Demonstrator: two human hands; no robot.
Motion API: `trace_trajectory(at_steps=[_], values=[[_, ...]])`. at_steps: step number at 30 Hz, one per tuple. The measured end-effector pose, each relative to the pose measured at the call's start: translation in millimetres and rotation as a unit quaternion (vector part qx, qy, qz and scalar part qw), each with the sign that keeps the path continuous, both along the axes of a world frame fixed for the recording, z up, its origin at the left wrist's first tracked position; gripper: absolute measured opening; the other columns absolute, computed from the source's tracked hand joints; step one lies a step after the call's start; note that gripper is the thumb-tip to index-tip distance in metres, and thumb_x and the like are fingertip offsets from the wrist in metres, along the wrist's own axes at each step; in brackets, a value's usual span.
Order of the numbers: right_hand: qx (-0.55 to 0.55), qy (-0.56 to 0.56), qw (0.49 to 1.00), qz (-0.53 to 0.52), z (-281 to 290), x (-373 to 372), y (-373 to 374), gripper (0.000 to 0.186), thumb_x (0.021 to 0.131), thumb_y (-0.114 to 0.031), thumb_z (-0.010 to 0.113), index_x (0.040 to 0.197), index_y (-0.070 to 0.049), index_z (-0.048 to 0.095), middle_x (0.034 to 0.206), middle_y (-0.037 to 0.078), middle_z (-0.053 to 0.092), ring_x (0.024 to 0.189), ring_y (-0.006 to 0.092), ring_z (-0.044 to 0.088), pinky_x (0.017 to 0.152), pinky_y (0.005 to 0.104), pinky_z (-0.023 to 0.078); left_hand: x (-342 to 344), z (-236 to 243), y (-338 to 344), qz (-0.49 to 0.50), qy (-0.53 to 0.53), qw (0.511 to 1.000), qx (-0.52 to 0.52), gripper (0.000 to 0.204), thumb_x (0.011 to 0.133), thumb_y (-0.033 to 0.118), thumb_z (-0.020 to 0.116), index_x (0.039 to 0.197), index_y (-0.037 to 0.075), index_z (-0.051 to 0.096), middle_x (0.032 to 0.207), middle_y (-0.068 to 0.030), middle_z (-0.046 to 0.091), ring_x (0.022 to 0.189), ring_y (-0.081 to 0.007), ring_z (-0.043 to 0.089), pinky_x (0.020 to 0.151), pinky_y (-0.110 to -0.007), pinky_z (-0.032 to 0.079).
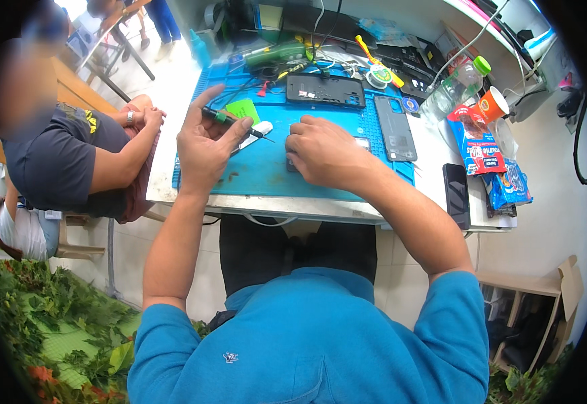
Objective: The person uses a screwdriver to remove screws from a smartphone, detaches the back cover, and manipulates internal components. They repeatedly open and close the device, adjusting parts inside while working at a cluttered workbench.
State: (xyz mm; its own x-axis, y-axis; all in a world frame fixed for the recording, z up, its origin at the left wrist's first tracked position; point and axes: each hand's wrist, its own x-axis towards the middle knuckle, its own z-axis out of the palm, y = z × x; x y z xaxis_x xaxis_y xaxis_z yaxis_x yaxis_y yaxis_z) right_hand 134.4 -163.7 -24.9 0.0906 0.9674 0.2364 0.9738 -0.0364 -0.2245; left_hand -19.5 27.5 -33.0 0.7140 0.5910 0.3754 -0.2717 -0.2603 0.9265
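My left hand (199,151) is raised over the left part of a blue work mat (253,183), gripping a slim black screwdriver (221,117) with a green band; its thin tip points right. My right hand (327,151) rests low over the mat with fingers curled; anything between them is hidden. Beneath it, the edge of a flat phone-like part (362,143) peeks out. Beyond my right hand lies an open black phone housing (325,91). A dark grey phone back cover (395,131) lies to the right. Near the screwdriver is a bright green paper note (242,110).
Tools and cables crowd the far edge beside a green cylindrical object (276,54). At right stand a clear bottle (451,91) and orange cup (492,106), near snack packets (478,145) and a black phone (456,195). A person (64,148) sits close at left.
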Motion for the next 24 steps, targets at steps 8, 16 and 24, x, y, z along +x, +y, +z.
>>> trace_trajectory(at_steps=[8,16,24], values=[[-0.009,-0.117,0.993,0.014,4.5,-14.5,14.4,0.010,0.082,-0.009,0.072,0.079,0.000,0.077,0.092,0.020,0.077,0.094,0.0354,0.073,0.082,0.0466,0.061,-3.4,-15.0,1.5,0.040,-0.056,0.998,-0.001,0.068,0.094,0.001,0.088,0.153,0.000,0.053,0.101,-0.0086,0.075,0.089,-0.0125,0.075,0.077,-0.025,0.063],[-0.025,-0.084,0.996,0.018,-2.9,-9.0,20.6,0.014,0.083,-0.009,0.069,0.086,0.004,0.075,0.089,0.024,0.077,0.091,0.0390,0.074,0.082,0.0485,0.061,-3.5,-18.5,4.0,0.061,-0.076,0.995,0.017,0.069,0.094,0.000,0.088,0.153,0.001,0.053,0.100,-0.0069,0.074,0.086,-0.0110,0.075,0.074,-0.024,0.064],[-0.108,-0.049,0.991,0.068,5.4,6.6,27.5,0.021,0.084,-0.014,0.075,0.095,0.004,0.074,0.102,0.023,0.076,0.105,0.0398,0.073,0.095,0.0483,0.059,-3.9,-17.2,3.7,0.064,-0.072,0.995,0.007,0.068,0.094,0.001,0.088,0.153,0.001,0.054,0.099,-0.0060,0.074,0.087,-0.0112,0.075,0.073,-0.025,0.065]])
